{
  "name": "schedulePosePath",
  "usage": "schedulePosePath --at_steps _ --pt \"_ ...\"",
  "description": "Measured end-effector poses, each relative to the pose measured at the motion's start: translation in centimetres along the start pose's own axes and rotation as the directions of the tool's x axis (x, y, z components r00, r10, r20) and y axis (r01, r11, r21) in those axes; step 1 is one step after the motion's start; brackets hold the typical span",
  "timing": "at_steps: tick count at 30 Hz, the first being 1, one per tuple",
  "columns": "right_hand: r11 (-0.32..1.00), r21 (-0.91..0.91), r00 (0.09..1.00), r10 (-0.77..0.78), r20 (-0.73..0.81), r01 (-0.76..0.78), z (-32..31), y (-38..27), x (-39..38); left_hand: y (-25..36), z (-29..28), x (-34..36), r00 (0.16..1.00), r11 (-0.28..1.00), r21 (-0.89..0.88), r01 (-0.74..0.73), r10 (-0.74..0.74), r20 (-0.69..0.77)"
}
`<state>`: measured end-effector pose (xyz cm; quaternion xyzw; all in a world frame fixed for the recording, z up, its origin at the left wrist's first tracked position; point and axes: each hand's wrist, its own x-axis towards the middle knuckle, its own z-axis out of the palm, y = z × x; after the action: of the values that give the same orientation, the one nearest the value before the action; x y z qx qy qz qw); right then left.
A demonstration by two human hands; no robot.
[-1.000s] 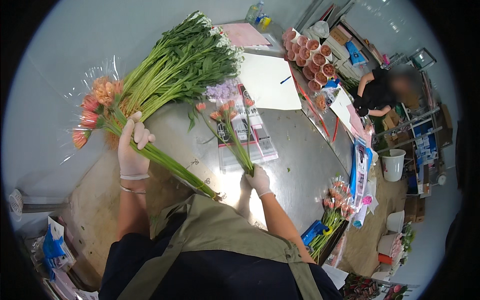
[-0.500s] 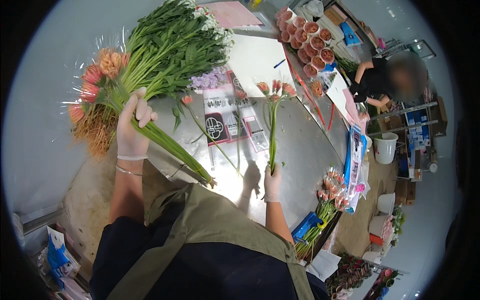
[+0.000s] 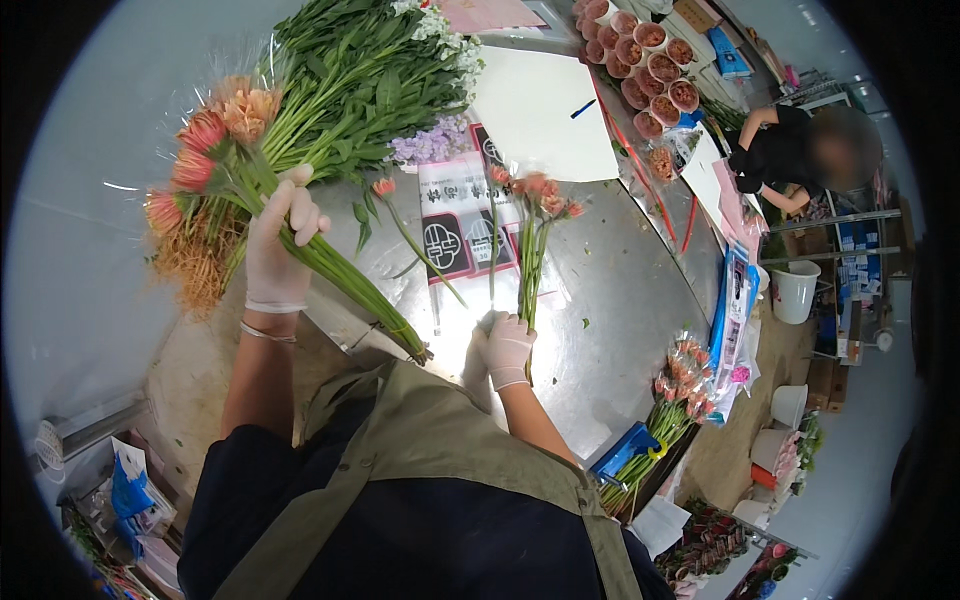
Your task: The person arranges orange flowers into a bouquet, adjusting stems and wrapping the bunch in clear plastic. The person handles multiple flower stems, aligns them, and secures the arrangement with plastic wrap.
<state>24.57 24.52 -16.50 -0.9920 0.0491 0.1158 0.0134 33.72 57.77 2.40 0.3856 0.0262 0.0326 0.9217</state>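
My left hand [image 3: 280, 245], in a pale glove, is wrapped round the long green stems of a gerbera bunch [image 3: 205, 145]. Its coral and peach heads have clear plastic about them, and the stem ends slant down to the right. My right hand [image 3: 508, 348], also gloved, is closed on several gerbera stems [image 3: 532, 265] held upright above the metal table. Just left of those stems, one gerbera [image 3: 494, 240] stretches down to the right fingers; whether they grip it is unclear. Another single gerbera [image 3: 415, 240] lies farther left, beside a printed plastic sleeve [image 3: 452, 205].
A large leafy bunch with white flowers [image 3: 350, 100] lies at the far left. Behind are white board [image 3: 545, 110], a pen [image 3: 583, 108] and pink pots [image 3: 650, 75]. Wrapped gerberas [image 3: 685, 375] lie by a blue holder [image 3: 622, 452] at the right edge. A co-worker [image 3: 790, 150] stands far right.
My right hand has moved left along the table with its gerberas, up to the lower end of a lying stem. My left hand keeps its bunch. The view has shifted slightly.
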Motion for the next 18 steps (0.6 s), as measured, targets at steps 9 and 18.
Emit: schedulePosePath --at_steps 9,18 --pt "0.648 0.761 0.823 -0.411 0.392 -0.038 1.7 3.9 0.3 -1.0 3.7 -1.7 0.994 0.966 0.239 -0.1 0.106 -0.012" --pt "0.021 0.978 0.789 -0.588 0.178 -0.205 -9.6 1.8 -4.8 -6.4 4.3 -3.1 0.98 0.923 0.343 -0.173 0.128 0.149"
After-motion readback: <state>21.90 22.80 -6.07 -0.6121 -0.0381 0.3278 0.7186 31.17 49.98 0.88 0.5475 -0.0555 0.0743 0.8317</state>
